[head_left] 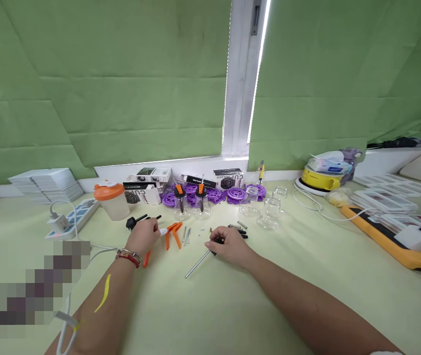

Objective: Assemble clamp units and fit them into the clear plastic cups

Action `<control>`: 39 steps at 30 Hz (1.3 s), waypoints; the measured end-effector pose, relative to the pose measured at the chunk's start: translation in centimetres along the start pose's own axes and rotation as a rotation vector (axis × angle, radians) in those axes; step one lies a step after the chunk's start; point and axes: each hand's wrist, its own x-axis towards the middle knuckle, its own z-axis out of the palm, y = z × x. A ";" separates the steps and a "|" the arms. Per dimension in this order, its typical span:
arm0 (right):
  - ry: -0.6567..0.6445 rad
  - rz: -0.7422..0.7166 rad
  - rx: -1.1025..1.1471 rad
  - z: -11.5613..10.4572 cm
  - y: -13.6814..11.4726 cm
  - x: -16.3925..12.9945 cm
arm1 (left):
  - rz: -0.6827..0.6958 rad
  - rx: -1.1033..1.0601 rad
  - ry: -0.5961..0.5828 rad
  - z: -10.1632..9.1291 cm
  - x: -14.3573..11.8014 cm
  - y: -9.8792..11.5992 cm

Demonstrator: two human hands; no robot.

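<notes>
A slim steel-shafted screwdriver with black handle (200,261) lay on the pale green table (232,305), its handle clasped under the closed right hand (228,245). The left hand (143,235) was closed around a small orange-and-white plastic piece (163,231). The screwdriver was judged light, stiff, best gripped at the handle.

Pale green desk (203,315); bore purple discs (236,193), glass jars (267,217), orange clips (173,234), power strip (79,214), boxes (147,187).
</notes>
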 end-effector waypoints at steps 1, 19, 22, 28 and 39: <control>-0.022 0.000 -0.019 0.1 0.0 -0.1 | -0.020 0.009 0.022 0.4 0.1 -0.1; -0.059 -0.008 -0.086 0.5 -0.3 -0.6 | 0.092 0.087 0.049 3.0 0.0 1.7; -0.065 -0.001 -0.079 0.4 -0.3 -0.6 | 0.118 0.106 0.037 3.0 0.0 1.6; -0.076 -0.018 -0.080 0.6 0.0 -0.6 | 0.038 0.134 0.051 3.5 0.5 1.4; -0.054 -0.037 -0.074 0.8 0.4 -0.5 | 0.047 0.162 0.095 2.4 -0.4 2.3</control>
